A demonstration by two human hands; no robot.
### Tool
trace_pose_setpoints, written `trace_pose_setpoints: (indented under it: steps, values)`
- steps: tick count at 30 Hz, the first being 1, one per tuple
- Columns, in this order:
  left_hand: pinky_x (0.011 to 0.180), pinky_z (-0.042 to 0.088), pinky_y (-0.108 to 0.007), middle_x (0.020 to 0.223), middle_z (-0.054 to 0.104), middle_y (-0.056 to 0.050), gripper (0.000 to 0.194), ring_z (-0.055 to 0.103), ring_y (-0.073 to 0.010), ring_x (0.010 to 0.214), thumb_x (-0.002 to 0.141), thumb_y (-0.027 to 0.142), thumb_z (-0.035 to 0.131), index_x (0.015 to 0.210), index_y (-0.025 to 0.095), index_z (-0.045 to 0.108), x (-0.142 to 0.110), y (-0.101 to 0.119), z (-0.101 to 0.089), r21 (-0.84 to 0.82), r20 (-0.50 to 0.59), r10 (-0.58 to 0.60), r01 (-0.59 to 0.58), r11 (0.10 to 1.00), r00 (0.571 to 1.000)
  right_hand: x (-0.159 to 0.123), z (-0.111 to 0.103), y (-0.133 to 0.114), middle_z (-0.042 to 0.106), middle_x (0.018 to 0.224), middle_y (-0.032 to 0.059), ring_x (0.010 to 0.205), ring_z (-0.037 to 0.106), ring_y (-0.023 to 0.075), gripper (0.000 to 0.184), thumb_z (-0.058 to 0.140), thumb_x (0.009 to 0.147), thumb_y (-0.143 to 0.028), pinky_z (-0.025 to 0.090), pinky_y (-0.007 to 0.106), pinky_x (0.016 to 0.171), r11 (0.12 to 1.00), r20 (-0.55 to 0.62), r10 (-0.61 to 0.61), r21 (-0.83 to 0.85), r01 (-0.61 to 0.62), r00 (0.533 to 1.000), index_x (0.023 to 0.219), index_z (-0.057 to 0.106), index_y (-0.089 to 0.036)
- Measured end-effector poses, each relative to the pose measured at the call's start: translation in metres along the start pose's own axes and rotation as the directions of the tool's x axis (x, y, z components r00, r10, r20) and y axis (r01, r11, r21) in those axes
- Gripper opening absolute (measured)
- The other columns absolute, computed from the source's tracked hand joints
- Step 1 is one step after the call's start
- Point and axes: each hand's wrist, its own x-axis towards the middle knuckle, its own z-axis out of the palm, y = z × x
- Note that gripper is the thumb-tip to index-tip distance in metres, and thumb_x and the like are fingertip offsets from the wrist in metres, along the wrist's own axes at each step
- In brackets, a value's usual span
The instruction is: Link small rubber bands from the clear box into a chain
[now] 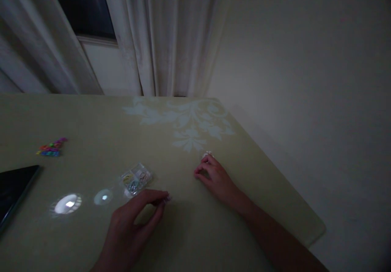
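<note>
My left hand (pixel 134 219) is closed in a pinch above the near part of the table, with a small whitish piece (pixel 168 198) between thumb and forefinger. The piece is too small and dim to name. Further right, my right hand (pixel 215 177) has its thumb and fingertips drawn together low over the table; whatever they may hold is hidden. A little cluster of small white pieces (pixel 208 154) lies at its far side, partly covered by the fingers. Just beyond my left hand sits a clear divided box (pixel 140 173) holding small yellowish, silvery and pinkish bits.
A heap of small multicoloured pieces (pixel 52 147) lies on the table (pixel 91 129) at left. A dark flat-screened device (pixel 15 190) rests at the left edge. Light glares off the tabletop beside the box. Curtains (pixel 165 39) and a wall (pixel 299 80) stand behind.
</note>
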Motion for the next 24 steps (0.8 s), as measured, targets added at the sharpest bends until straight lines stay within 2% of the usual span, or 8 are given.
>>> trace_pose_setpoints:
  steps: [4,6,9,11,14,16,20,24]
  values:
    - [0.077,0.063,-0.016,0.096,0.083,0.005,0.012,0.080,-0.0125,0.085,0.094,0.025,0.070,0.103,0.031,0.076,0.001,0.000,0.002,-0.038,-0.002,0.057,-0.057,0.998,0.998,-0.001,0.003,-0.005,0.059,0.102,0.0079,0.097,0.058,0.0229,0.006,0.069,0.091,-0.011,0.049,0.038,0.090,0.990,0.019,-0.032,-0.134,0.034,0.999,0.090,0.067,-0.016]
    - [0.080,0.063,-0.016,0.097,0.083,0.005,0.012,0.081,-0.0123,0.086,0.096,0.025,0.069,0.103,0.031,0.076,0.001,0.000,0.003,-0.049,-0.011,0.067,-0.068,0.997,0.998,-0.002,0.004,-0.010,0.058,0.100,0.0078,0.097,0.056,0.0237,0.009,0.067,0.089,-0.009,0.048,0.038,0.090,0.990,0.035,-0.047,-0.130,0.051,0.998,0.087,0.063,-0.017]
    - [0.079,0.063,-0.014,0.095,0.084,0.006,0.014,0.082,-0.0118,0.083,0.098,0.024,0.067,0.105,0.031,0.077,0.002,0.002,0.006,-0.050,-0.012,0.082,-0.082,0.995,0.997,-0.008,0.007,-0.024,0.055,0.104,0.0062,0.098,0.056,0.0209,0.007,0.064,0.091,-0.012,0.047,0.034,0.089,0.983,0.071,-0.110,0.158,0.097,0.991,0.091,0.061,-0.018]
    - [0.078,0.063,-0.013,0.095,0.085,0.005,0.016,0.082,-0.0117,0.081,0.099,0.023,0.066,0.107,0.031,0.078,0.002,0.003,0.009,-0.062,-0.005,0.114,-0.114,0.992,0.993,-0.014,0.011,-0.037,0.053,0.106,0.0044,0.097,0.055,0.0178,0.002,0.061,0.097,-0.019,0.046,0.031,0.088,0.902,0.084,-0.157,0.417,0.109,0.984,0.095,0.060,-0.020]
    - [0.081,0.062,-0.014,0.101,0.085,0.003,0.019,0.082,-0.0121,0.085,0.100,0.021,0.065,0.110,0.030,0.078,0.001,0.003,0.013,-0.078,-0.009,0.174,-0.174,0.982,0.985,-0.025,0.018,-0.054,0.050,0.104,0.0024,0.087,0.050,0.0146,0.012,0.058,0.102,-0.031,0.043,0.027,0.078,0.769,0.111,-0.177,0.636,0.067,0.978,0.096,0.059,-0.021]
    - [0.082,0.062,-0.014,0.104,0.085,0.002,0.021,0.082,-0.0124,0.088,0.101,0.021,0.064,0.114,0.030,0.078,-0.001,0.003,0.013,-0.072,-0.012,0.205,-0.205,0.976,0.979,-0.029,0.022,-0.061,0.049,0.102,0.0019,0.083,0.047,0.0140,0.018,0.059,0.103,-0.036,0.040,0.027,0.074,0.693,0.126,-0.155,0.721,0.017,0.980,0.095,0.059,-0.021]
    - [0.081,0.063,-0.016,0.104,0.084,-0.001,0.020,0.082,-0.0131,0.090,0.102,0.022,0.064,0.115,0.029,0.077,-0.002,0.002,0.013,-0.059,-0.014,0.204,-0.204,0.977,0.979,-0.029,0.026,-0.064,0.050,0.099,0.0018,0.086,0.048,0.0151,0.028,0.067,0.100,-0.046,0.039,0.028,0.076,0.549,0.164,-0.098,0.832,-0.084,0.982,0.091,0.063,-0.020]
    - [0.077,0.062,-0.016,0.095,0.082,0.000,0.014,0.080,-0.0124,0.083,0.100,0.020,0.066,0.107,0.027,0.076,0.000,0.006,0.015,-0.060,-0.023,0.183,-0.184,0.981,0.983,-0.027,0.030,-0.065,0.052,0.097,0.0012,0.082,0.049,0.0140,0.033,0.076,0.093,-0.050,0.038,0.028,0.073,0.501,0.194,-0.028,0.852,-0.154,0.981,0.089,0.067,-0.019]
